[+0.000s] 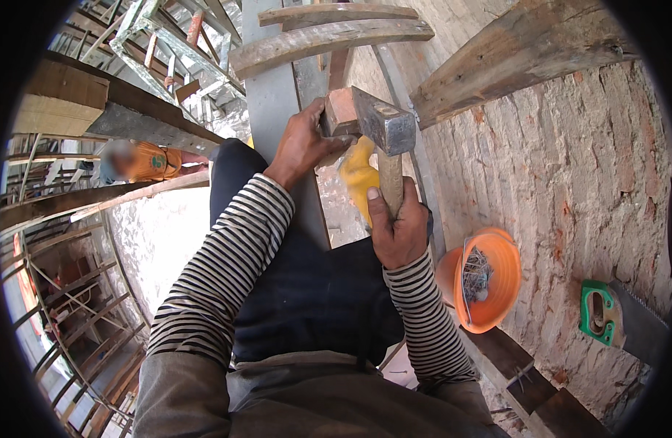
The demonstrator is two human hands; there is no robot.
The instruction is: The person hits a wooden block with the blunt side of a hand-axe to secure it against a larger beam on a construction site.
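My left hand (303,142) is closed around a short block (342,106) with a reddish face; whether it is wood or brick I cannot tell. In my right hand (400,226) is a hammer, gripped by its pale wooden handle (391,175). The heavy grey hammer head (386,123) is up beside the block, overlapping its right edge in view; whether they touch is unclear. Both hands are above a long grey board (266,109) by my knees. Something yellow (358,175) shows behind the handle, partly hidden.
At my right stands an orange bucket (505,281) holding nails (477,274). Beyond it a handsaw (602,314) with a green handle lies against rough masonry (540,182). Curved planks (336,44) cross ahead. A beam (511,58) slants at upper right. Leftward, a person (153,162) in orange is among scaffolding.
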